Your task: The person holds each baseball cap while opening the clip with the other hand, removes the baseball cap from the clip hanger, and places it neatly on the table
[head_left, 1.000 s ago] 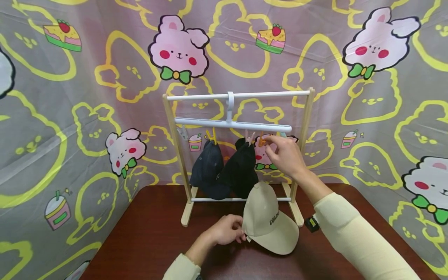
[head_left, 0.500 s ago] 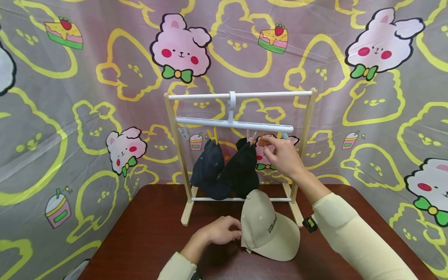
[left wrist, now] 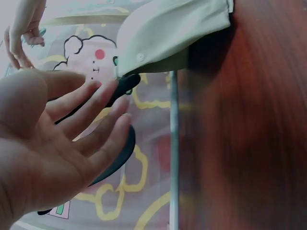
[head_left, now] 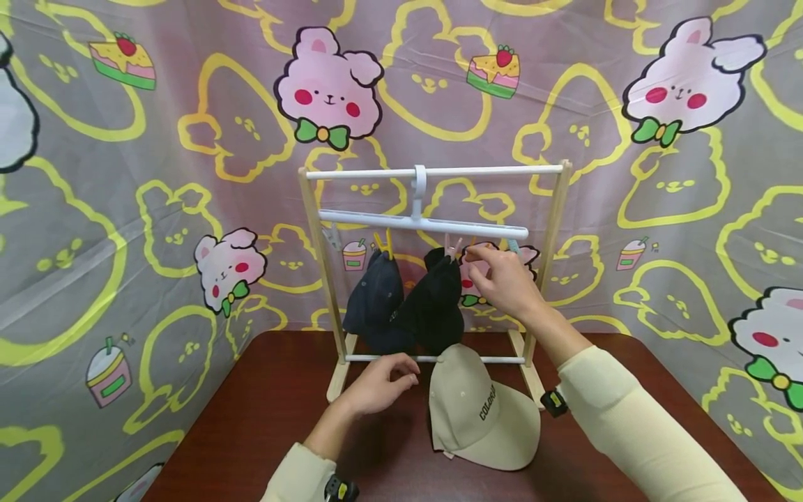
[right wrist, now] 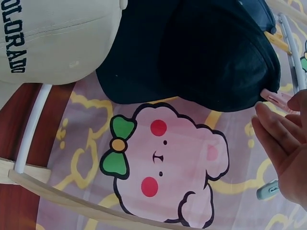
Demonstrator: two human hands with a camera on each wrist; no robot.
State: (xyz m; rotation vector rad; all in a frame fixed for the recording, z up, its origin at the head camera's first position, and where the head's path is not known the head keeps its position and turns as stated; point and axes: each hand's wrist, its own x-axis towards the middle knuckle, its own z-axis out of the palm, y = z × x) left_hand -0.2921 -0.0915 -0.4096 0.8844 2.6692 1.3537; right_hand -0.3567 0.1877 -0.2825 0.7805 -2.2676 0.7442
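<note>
My left hand (head_left: 384, 383) hovers above the table, palm bare and fingers relaxed, left of a beige cap (head_left: 467, 418) with dark lettering that rests on the table. My right hand (head_left: 505, 275) is raised beneath the pale blue hanger (head_left: 477, 226), its fingertips pinching an orange clothespin that they mostly hide. Beside those fingertips, a pink clothespin (right wrist: 276, 98) grips a black cap (head_left: 439, 300). A navy cap (head_left: 375, 293) hangs from a yellow clothespin (head_left: 384, 245) farther left.
The hanger hooks over the white top bar (head_left: 489, 169) of a wooden rack (head_left: 325, 272). Light blue clothespins (head_left: 514, 246) hang near the hanger's ends. The rack stands on a dark red-brown table (head_left: 270, 418), with a patterned curtain (head_left: 583, 230) behind.
My left hand has let go of the beige cap's edge and risen up and to the left. The cap has settled slightly lower. My right hand has shifted slightly left, nearer the pink clothespin.
</note>
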